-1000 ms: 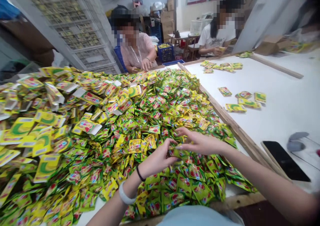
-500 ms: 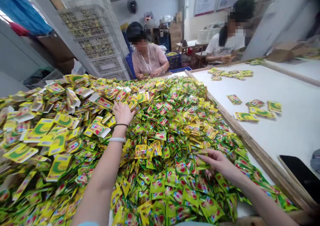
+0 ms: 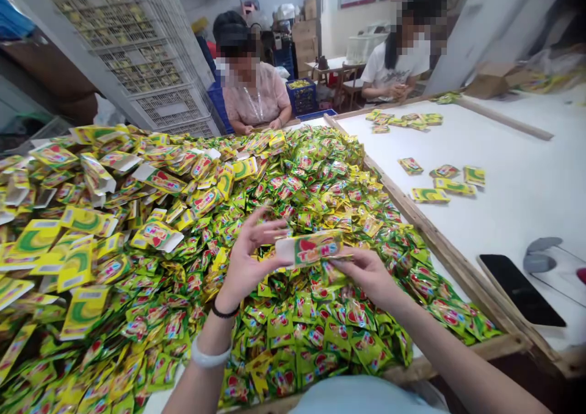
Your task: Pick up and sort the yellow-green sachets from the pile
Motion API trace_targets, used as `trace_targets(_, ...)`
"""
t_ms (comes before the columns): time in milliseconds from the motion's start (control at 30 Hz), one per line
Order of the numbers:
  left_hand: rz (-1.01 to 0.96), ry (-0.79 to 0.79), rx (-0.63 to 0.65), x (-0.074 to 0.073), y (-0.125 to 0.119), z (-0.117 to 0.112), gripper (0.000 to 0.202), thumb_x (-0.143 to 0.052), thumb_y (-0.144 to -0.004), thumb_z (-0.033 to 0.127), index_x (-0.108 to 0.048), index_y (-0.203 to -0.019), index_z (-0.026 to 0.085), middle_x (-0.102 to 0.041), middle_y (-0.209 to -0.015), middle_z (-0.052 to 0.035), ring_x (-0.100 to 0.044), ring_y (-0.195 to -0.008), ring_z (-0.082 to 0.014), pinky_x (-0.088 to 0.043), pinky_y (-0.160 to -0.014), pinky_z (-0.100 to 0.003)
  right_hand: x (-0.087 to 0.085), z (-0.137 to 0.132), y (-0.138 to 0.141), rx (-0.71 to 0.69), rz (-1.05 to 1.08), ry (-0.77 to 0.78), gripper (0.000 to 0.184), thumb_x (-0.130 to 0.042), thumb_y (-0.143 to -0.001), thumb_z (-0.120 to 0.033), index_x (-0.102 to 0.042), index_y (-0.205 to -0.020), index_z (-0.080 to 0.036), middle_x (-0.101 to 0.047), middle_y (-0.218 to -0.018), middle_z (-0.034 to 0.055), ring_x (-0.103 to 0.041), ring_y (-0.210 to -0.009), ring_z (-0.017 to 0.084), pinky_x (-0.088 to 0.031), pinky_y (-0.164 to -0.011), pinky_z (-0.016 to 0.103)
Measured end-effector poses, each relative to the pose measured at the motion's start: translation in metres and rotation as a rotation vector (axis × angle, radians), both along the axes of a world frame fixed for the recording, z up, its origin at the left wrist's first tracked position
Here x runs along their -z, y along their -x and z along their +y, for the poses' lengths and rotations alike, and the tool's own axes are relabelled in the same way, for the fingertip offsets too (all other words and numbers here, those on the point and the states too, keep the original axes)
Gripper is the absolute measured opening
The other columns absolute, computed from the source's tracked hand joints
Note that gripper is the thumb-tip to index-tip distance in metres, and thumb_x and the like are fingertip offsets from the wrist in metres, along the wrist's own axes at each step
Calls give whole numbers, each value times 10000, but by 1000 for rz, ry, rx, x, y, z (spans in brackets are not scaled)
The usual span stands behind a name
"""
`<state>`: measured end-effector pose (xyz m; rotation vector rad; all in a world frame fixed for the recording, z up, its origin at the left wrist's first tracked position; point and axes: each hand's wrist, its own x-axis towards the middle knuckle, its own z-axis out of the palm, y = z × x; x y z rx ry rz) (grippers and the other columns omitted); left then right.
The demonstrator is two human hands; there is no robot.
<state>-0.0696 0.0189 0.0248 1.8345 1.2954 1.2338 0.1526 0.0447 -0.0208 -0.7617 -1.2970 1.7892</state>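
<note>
A small yellow-and-green printed box, its white flap at the left end, is in front of me above the heap. My left hand is at the flap end, thumb against the box and the other fingers fanned out behind. At the other end, the thumb and fingers of my right hand pinch a green sachet, close against the box. Partly hidden by the fingers, the sachet hangs just below the box's right end. Beneath both hands lies a thick heap of green sachets.
Yellow boxes are piled on the left. A wooden rail borders the heap; beyond it, several boxes and a phone lie on the white tabletop. Two people sit across the table. Stacked crates stand behind the pile.
My left hand has come back from the box pile towards me, bringing a box to my right hand. My right hand has shifted slightly left and up. The view has turned a little.
</note>
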Motion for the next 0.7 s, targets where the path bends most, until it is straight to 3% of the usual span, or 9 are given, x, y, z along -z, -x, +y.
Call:
trace_targets(67, -299, -16, 10, 20, -16, 3, 990, -655, -585, 652, -218, -1399, 296, -326, -1447, -126, -371, -1296, -292, -363, -1029, -416, 6, -7, 1, 36, 119, 184, 178, -665, -781, -331, -681, -906, -204, -644, -726, 0, -589, -465, 92, -485, -367, 186)
trace_targets(133, -457, 21, 31, 35, -41, 5, 903, -646, -629, 626, -271, -1378, 291, -282, -1472, -107, -257, -1357, -283, -265, -1098, -418, 11, -15, 0, 0, 198, 318, 192, -673, -777, -338, -671, -902, -192, -626, -655, -20, -556, -411, 74, -483, -355, 183)
trace_targets(200, -620, 52, 20, 41, -64, 6, 529, -543, -805, 498, -434, -1258, 247, -466, -1342, -104, -342, -1317, -259, -245, -1105, -425, 14, -18, -4, -30, 214, 380, 185, -680, -775, -326, -668, -887, -178, -621, -638, -27, -547, -400, 65, -502, -377, 190)
trace_targets(267, -794, 60, 8, 38, -76, 5, 252, -465, -878, 356, -533, -1074, 212, -621, -1062, -74, -521, -1159, -244, -335, -1045, -435, 12, -16, -14, 22, 195, 371, 169, -689, -768, -307, -667, -873, -177, -643, -669, -19, -571, -430, 74, -512, -399, 193)
trace_targets(333, -857, 120, 47, 33, -75, 5, 146, -508, -852, 290, -554, -949, 192, -625, -843, -32, -628, -922, -215, -455, -908, -396, 3, -8, -27, 125, 168, 320, 163, -692, -766, -296, -666, -891, -195, -671, -723, -12, -610, -493, 91, -511, -412, 186)
trace_targets(400, -779, 251, 126, 31, -71, 2, 135, -568, -814, 281, -562, -891, 171, -604, -737, -15, -626, -725, -174, -505, -743, -328, -12, 1, -37, 196, 143, 245, 178, -687, -771, -283, -662, -937, -222, -688, -794, -12, -646, -592, 109, -531, -465, 195)
trace_targets(500, -615, 424, 211, 34, -70, -4, 188, -639, -760, 307, -567, -830, 148, -588, -665, -10, -583, -596, -139, -485, -592, -262, -37, 9, -35, 243, 80, -7, 183, -678, -779, -248, -659, -960, -238, -695, -889, -4, -663, -743, 132, -566, -634, 251)
trace_targets(600, -532, 541, 297, 34, -77, -10, 208, -682, -715, 299, -563, -785, 143, -577, -634, 0, -563, -549, -125, -461, -532, -237, -51, 7, -21, 279, -64, -520, 166, -651, -793, -180, -658, -952, -228, -687, -926, 16, -650, -833, 149, -545, -749, 282)
trace_targets(700, -501, 561, 355, 27, -79, -15, 197, -672, -712, 266, -569, -820, 136, -584, -654, 3, -556, -554, -121, -460, -528, -232, -51, 2, -13, 112, -263, -1005, 226, -575, -837, -126, -611, -1046, -204, -663, -980, 53, -619, -913, 156, -515, -788, 277)
